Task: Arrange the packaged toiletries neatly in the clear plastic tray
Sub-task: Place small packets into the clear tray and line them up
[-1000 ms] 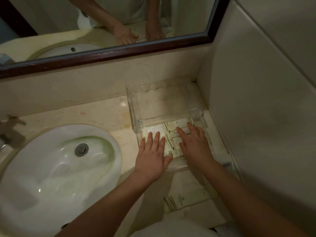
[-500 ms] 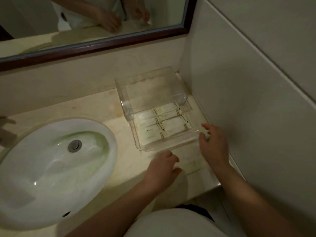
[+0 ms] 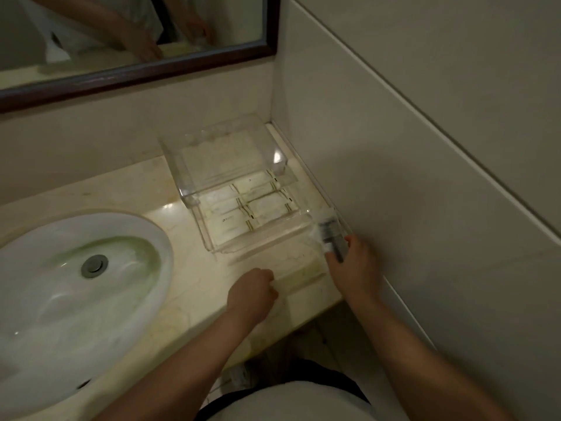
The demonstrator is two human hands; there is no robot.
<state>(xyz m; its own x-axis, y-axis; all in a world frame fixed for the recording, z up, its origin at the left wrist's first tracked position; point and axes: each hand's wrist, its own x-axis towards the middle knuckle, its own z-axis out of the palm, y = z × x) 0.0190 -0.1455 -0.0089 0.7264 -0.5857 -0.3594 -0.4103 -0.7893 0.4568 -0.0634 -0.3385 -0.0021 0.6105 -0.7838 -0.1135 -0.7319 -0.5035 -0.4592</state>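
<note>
Two hands are being used: a clear packet holding a dark razor [image 3: 329, 237] is being gripped by the right hand [image 3: 355, 268] beside the clear plastic tray [image 3: 258, 235], having been empty earlier. A flat packet [image 3: 299, 273] is being pinched by the left hand [image 3: 252, 294].

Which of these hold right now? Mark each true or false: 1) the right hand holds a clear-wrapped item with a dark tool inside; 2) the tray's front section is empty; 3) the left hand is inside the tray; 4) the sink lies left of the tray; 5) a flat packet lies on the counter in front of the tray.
1) True: the right hand grips the clear-wrapped item.
2) False: the tray already holds packets in rows.
3) False: the left hand rests on the counter, outside the tray.
4) True: the sink lies to the left.
5) True: a flat packet lies there.
</note>
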